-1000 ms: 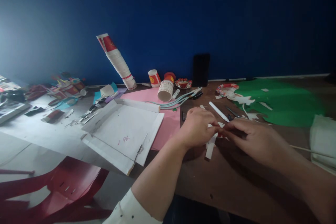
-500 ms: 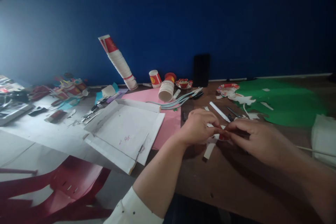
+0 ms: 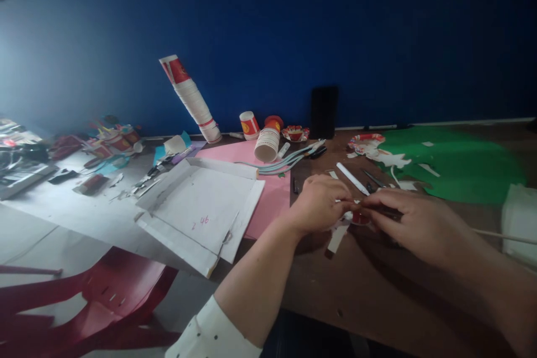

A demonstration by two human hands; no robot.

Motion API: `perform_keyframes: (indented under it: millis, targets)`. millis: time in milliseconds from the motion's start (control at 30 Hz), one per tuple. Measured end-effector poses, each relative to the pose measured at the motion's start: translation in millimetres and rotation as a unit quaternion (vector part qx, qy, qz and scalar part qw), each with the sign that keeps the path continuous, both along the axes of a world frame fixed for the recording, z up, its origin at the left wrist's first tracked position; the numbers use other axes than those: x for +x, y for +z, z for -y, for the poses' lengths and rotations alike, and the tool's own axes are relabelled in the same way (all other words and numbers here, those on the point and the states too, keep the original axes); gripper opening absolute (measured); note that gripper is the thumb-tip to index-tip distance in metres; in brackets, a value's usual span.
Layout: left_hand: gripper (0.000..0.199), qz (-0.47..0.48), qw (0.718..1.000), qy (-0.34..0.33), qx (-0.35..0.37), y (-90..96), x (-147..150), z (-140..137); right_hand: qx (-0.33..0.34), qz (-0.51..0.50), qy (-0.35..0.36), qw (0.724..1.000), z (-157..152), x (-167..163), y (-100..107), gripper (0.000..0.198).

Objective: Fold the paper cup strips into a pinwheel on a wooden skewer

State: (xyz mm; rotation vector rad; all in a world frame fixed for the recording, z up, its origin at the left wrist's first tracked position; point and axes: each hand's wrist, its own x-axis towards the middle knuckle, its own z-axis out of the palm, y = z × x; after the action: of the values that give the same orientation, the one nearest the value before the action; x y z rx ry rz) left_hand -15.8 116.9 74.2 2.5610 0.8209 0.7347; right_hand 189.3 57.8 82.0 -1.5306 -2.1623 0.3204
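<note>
My left hand and my right hand meet over the brown table, thumbs and fingertips pinched together. Between them is a small red-and-white piece of paper, mostly covered by the fingers. A white paper strip sticks out below my left fingers. Just beyond the hands lies a white pen-shaped stick, with scissors close beside it. Both hands are closed; how the piece is folded or joined cannot be made out.
A shallow white cardboard tray lies on pink paper to the left. Behind stand a leaning stack of paper cups and a dark phone-like slab. Green paper with scraps lies right. A red chair is lower left.
The hands stay pinched together in nearly the same place, with slight finger movement. More of the piece's red side shows now. The whole view has shifted slightly.
</note>
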Motion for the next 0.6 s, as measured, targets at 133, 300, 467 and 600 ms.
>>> perform_keyframes:
  millis: [133, 300, 467, 600]
  targets:
    - [0.02, 0.01, 1.0, 0.007, -0.018, -2.0, 2.5, 1.0, 0.007, 0.015, -0.005, 1.0, -1.7, 1.9, -0.3, 0.021]
    - [0.022, 0.012, 0.998, 0.022, -0.062, -4.1, 1.7, -0.1, -0.003, -0.006, -0.021, 1.0, -1.0, 3.3, 4.0, 0.022]
    - [0.019, 0.013, 0.995, 0.046, -0.083, -0.4, -1.3, 1.5, -0.028, -0.054, -0.054, 0.997, -1.2, 7.1, 5.9, 0.023]
    - [0.008, 0.013, 0.994, 0.046, -0.103, 4.7, -0.5, 6.3, -0.031, -0.075, -0.06, 0.995, -1.4, 6.0, 6.4, 0.025]
